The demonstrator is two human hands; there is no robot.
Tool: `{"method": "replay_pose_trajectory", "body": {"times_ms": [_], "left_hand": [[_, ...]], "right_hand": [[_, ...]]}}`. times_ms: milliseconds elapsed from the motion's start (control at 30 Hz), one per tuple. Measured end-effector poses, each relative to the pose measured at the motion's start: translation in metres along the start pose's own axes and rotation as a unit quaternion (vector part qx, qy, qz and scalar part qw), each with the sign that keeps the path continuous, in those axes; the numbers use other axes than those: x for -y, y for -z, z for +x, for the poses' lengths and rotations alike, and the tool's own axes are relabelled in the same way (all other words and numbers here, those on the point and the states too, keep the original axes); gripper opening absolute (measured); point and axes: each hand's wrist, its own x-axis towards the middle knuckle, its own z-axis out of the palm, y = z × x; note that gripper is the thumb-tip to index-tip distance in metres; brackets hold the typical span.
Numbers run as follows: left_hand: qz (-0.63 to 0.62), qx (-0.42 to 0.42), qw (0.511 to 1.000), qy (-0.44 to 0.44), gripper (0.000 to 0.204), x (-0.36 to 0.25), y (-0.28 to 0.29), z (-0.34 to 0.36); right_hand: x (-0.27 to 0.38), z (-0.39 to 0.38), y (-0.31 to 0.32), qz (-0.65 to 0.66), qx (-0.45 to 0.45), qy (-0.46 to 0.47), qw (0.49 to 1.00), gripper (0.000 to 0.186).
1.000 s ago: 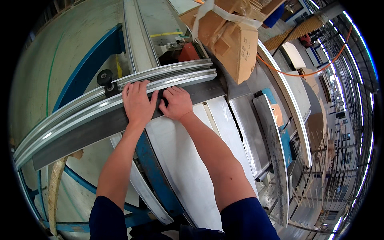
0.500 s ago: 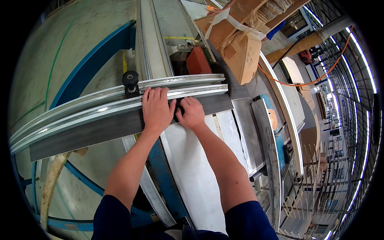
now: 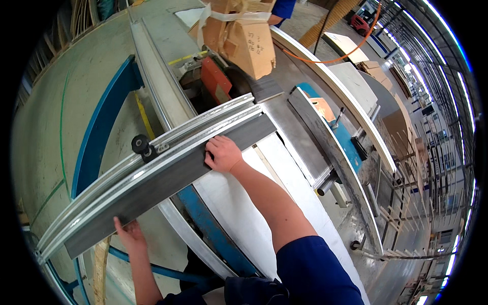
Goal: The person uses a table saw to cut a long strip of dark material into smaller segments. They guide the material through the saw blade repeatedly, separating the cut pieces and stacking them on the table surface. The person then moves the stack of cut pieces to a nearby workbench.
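A long dark grey board (image 3: 170,175) lies slantwise along the silvery aluminium fence (image 3: 195,138) of what looks like a sliding table saw. My left hand (image 3: 132,238) is at the board's near edge toward its left end, thumb over the top and the other fingers partly hidden at the edge. Farther right, my right hand (image 3: 223,155) rests on the board with bent fingers closed around a small black piece (image 3: 209,160), whose kind I cannot make out. A black knob clamp (image 3: 142,147) sits on the fence, left of my right hand.
A red guard (image 3: 216,80) stands beyond the fence, beside a cardboard box (image 3: 250,48). The white sliding table (image 3: 229,203) spreads below my right arm. A blue curved frame (image 3: 94,134) is at left; a wooden post (image 3: 100,264) rises near my left hand. Another person's blue sleeve (image 3: 282,9) shows at the top.
My left hand has left the fence beside my right hand and come down to the board's near edge at left. My right hand stays on the board. The whole view has turned and shifted.
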Motion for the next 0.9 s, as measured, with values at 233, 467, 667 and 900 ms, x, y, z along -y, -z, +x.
{"method": "replay_pose_trajectory", "body": {"times_ms": [233, 467, 667, 900], "left_hand": [[-0.045, -0.024, 0.999, 0.020, 0.070, 0.000, -0.002, 0.059], [0.016, -0.036, 0.985, 0.166, 0.066, 0.079, -0.068, 0.005], [-0.015, 0.010, 0.991, 0.136, 0.055, 0.045, -0.043, 0.011], [0.025, -0.035, 0.993, 0.108, 0.052, 0.048, -0.050, 0.010]], "right_hand": [[0.010, -0.010, -0.001, -0.006, -0.006, 0.018, 1.000, 0.018], [0.027, -0.009, -0.014, 0.000, 0.011, 0.005, 1.000, 0.017], [0.014, -0.010, -0.012, -0.024, 0.009, 0.014, 1.000, 0.018], [0.013, -0.006, -0.011, -0.027, -0.014, 0.040, 0.999, 0.017]]}}
